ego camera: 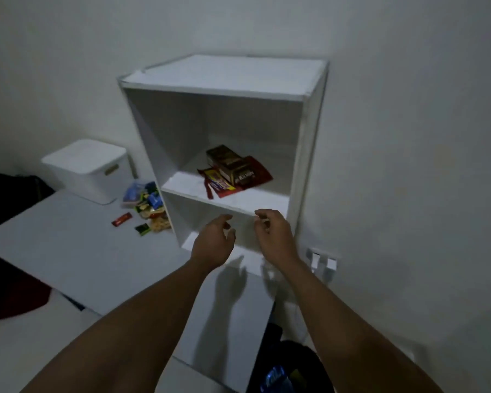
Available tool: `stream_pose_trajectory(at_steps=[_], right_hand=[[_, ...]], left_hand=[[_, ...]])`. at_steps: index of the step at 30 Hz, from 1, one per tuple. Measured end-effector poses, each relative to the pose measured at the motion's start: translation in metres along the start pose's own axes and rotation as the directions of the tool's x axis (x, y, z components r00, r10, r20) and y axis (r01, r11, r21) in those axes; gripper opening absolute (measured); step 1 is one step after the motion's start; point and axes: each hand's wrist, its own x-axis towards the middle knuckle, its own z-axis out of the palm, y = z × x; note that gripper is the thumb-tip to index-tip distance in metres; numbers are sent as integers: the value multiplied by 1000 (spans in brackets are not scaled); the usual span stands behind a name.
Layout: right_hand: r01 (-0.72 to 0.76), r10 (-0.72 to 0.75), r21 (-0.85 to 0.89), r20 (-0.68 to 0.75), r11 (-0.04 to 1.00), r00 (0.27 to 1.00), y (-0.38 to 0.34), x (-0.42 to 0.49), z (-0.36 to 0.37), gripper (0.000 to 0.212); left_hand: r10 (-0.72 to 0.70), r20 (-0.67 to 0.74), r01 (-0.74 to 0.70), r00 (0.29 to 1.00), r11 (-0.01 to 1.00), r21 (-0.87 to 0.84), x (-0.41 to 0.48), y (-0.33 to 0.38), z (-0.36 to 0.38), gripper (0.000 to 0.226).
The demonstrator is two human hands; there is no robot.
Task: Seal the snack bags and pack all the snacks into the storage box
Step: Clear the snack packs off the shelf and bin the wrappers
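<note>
A white lidded storage box (88,168) stands at the back left of the white table (68,251). Beside it lies a pile of small snack packets (148,201), with a red bar (122,219) and a green packet (142,229) loose in front. On the middle shelf of the white shelf unit (224,80) sit a brown snack box (228,163), a red bag (257,173) and a yellow-and-red packet (217,180). My left hand (214,241) and my right hand (272,232) hover in front of the shelf edge, fingers loosely curled, holding nothing.
The shelf unit stands against the wall on the right. A wall socket with plugs (322,260) sits low to its right. Dark fabric (9,199) lies beyond the table's left edge. A dark bag with a blue bottle (284,373) is below the table's near corner.
</note>
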Motion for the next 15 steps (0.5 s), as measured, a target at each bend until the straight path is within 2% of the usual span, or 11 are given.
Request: stream_pose_trajectory(at_steps=[3, 8, 11, 15], right_hand=[[39, -39, -36, -14, 999, 999, -29, 28, 19, 28], [66, -75, -114, -80, 991, 994, -49, 81, 43, 24], [22, -51, -206, -139, 978, 989, -52, 114, 54, 27], [-8, -33, -330, -118, 944, 992, -53, 157, 65, 40]], left_hand=[[56, -69, -55, 996, 998, 28, 31, -8, -37, 40], [176, -106, -173, 979, 984, 36, 89, -22, -73, 33], [260, -79, -257, 962, 965, 49, 124, -37, -78, 28], [375, -23, -366, 927, 915, 167, 174, -63, -69, 28]])
